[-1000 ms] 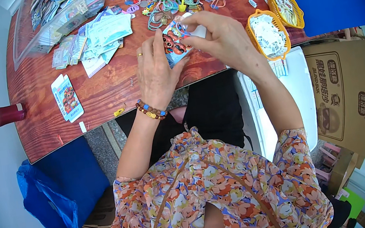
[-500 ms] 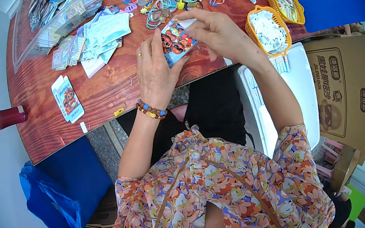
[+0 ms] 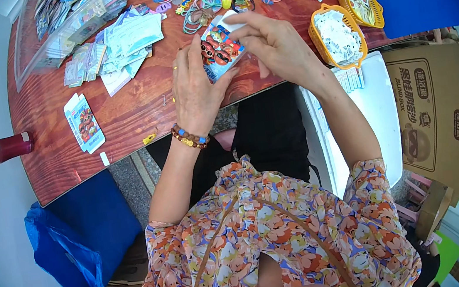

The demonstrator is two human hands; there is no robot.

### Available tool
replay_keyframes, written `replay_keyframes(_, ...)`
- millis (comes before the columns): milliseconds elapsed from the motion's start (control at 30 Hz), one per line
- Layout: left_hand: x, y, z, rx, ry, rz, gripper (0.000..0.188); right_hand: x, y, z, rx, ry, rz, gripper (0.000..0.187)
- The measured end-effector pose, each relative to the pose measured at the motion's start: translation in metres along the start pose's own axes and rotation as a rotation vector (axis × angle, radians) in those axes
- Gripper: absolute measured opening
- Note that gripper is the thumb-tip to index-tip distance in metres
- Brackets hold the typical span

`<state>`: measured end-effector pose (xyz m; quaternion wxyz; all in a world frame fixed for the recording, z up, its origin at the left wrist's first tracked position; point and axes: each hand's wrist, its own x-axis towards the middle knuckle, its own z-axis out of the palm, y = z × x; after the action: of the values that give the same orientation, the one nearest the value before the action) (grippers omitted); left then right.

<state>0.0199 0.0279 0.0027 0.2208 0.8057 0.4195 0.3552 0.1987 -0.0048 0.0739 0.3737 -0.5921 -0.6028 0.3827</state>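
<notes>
A small printed cardboard box (image 3: 222, 49), showing red-brown cartoon figures on a blue and white face, is tilted over the near side of the table. My left hand (image 3: 195, 83) is closed around its left and lower edges, with the thumb along the bottom. At the upper right end of the box, a white flap stands up. Bent fingers of my right hand (image 3: 273, 39) touch the box by that flap; the fingertips are partly hidden. Farther left on the table lies a flattened box (image 3: 85, 123) with a similar print.
Stacks of cards (image 3: 131, 39) lie beside a clear plastic bin (image 3: 26, 55) full of cards. Colourful cords and trinkets (image 3: 214, 0) spread at the back. Yellow baskets (image 3: 318, 41) hold small packets. A dark red jar (image 3: 12, 147) stands at the left edge; a white foam box (image 3: 382, 114) is right.
The right fingers have shifted slightly right and bent more at the flap. More of the white flap and the box's top end shows. The left hand keeps its hold.
</notes>
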Motion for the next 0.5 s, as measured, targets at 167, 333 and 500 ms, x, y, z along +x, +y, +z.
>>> replay_keyframes(167,-0.001,0.004,0.0,-0.01,-0.038,-0.004,0.081,0.001,0.003,-0.005,0.077,0.072,0.002,0.036)
replay_keyframes(333,0.003,0.007,0.008,-0.036,-0.003,0.053,0.078,-0.011,0.006,-0.005,-0.09,-0.016,0.002,0.039)
replay_keyframes(500,-0.005,0.009,0.006,-0.079,-0.052,0.008,0.077,-0.024,0.005,-0.042,0.126,0.163,0.002,0.035)
